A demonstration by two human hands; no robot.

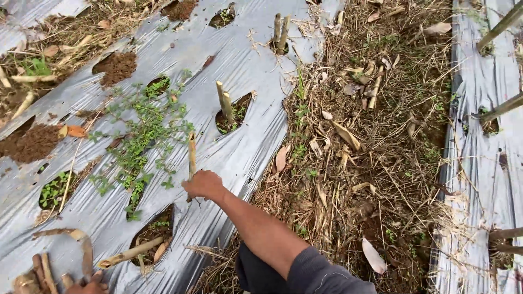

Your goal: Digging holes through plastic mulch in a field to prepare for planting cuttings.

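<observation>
My right hand (pixel 204 184) reaches out over the silver plastic mulch sheet (pixel 239 158) and is closed around a cut, dry plant stalk (pixel 192 152) that stands upright just above a planting hole (pixel 155 231). At the bottom left edge, my left hand (pixel 87 287) is only partly in view, its fingers wrapped on a bundle of short cut stalks (pixel 38 272). Another pale stalk (pixel 131 253) lies flat across the hole nearest me.
More cut stumps stand in holes at the middle (pixel 225 103) and top (pixel 280 30) of the sheet. Green weeds (pixel 144 130) spread over the plastic. A furrow of dry straw and leaves (pixel 370 152) runs on the right, with another mulch sheet (pixel 485 136) beyond it.
</observation>
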